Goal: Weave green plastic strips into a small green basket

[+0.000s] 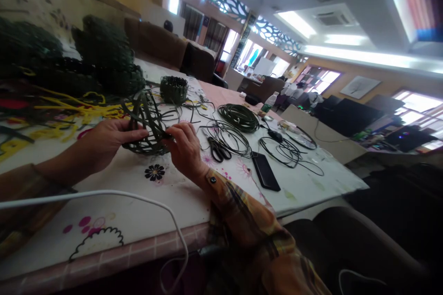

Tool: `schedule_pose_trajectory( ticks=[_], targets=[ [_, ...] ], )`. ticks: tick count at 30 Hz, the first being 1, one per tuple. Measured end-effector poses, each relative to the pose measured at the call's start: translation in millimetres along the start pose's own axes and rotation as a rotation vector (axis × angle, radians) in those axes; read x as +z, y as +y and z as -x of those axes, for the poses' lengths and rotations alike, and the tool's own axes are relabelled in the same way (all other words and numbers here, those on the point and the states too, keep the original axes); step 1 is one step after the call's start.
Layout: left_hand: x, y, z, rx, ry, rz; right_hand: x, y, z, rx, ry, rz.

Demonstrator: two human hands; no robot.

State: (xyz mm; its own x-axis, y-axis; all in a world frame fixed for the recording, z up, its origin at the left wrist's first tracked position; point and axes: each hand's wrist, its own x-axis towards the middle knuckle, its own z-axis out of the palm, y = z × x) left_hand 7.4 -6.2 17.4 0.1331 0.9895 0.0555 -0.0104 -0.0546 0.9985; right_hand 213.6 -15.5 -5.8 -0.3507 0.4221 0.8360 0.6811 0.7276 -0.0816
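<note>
A half-woven basket of dark green strips [147, 147] rests on the floral tablecloth in front of me, its loose strip ends standing up and crossing. My left hand [112, 136] grips its left side, thumb over the weave and fingers behind. On the right side, my right hand [184, 147] pinches a dark green strip at the rim between thumb and fingers. Just beyond stands a small finished-looking woven basket [173, 90]. Black-handled scissors [218, 149] lie to the right of my right hand, beside loose coils of thin strip [230, 137].
A thick green coil [238, 117], a black phone [266, 171] and a plastic bottle [269, 103] lie or stand to the right. Yellow strips [83, 108] and piled dark green woven pieces [104, 50] fill the left. A white cable [138, 196] crosses close in front.
</note>
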Motion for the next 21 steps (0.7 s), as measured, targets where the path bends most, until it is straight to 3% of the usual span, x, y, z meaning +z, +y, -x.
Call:
schedule_pose_trajectory(
  ticks=[21],
  targets=[
    [1.3, 5.7, 1.4, -0.026, 0.017, -0.057, -3.0, 6.0, -1.0, -0.110, -0.063, 0.094]
  ],
)
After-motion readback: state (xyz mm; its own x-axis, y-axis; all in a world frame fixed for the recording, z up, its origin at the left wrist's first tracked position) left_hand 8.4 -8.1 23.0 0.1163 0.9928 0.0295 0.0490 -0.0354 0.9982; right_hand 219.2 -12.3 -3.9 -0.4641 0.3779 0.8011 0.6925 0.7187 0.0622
